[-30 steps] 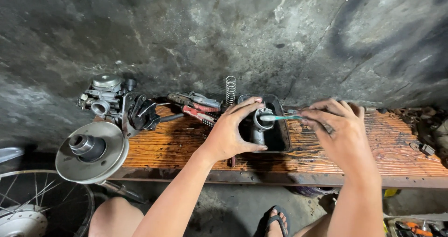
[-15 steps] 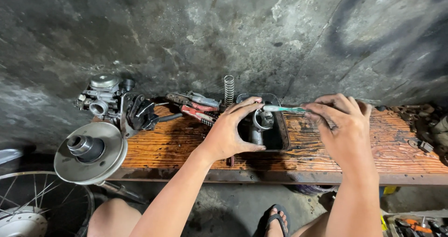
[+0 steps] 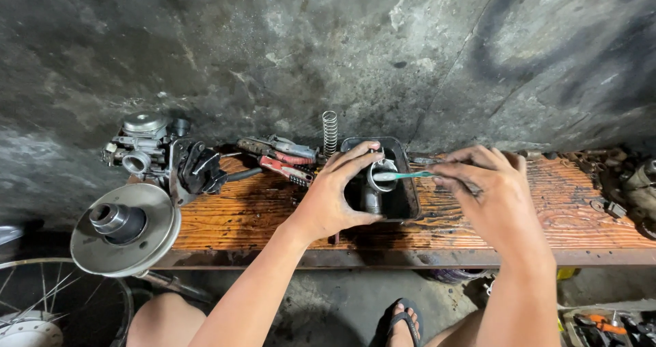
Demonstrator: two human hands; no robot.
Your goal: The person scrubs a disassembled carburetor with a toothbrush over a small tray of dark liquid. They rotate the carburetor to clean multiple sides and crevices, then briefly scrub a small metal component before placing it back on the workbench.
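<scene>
My left hand [image 3: 333, 195] grips a round metal part [image 3: 383, 175] and holds it inside a small black tray [image 3: 407, 198] on the wooden bench [image 3: 246, 217]. In my right hand [image 3: 493, 196] is a thin teal-handled brush [image 3: 404, 176], whose tip lies against the metal part. The tray holds dark liquid around a short metal cylinder [image 3: 371, 200].
A carburetor [image 3: 140, 147], a black bracket [image 3: 198, 169], red-handled pliers [image 3: 287, 159] and an upright coil spring [image 3: 330, 132] sit at the bench's left. A grey pulley disc [image 3: 124, 229] overhangs the front edge. A spoked wheel [image 3: 41, 313] is lower left; my sandalled foot [image 3: 403, 323] below.
The brush has shifted slightly back and forth across the metal part. My left hand stays on the part in the tray.
</scene>
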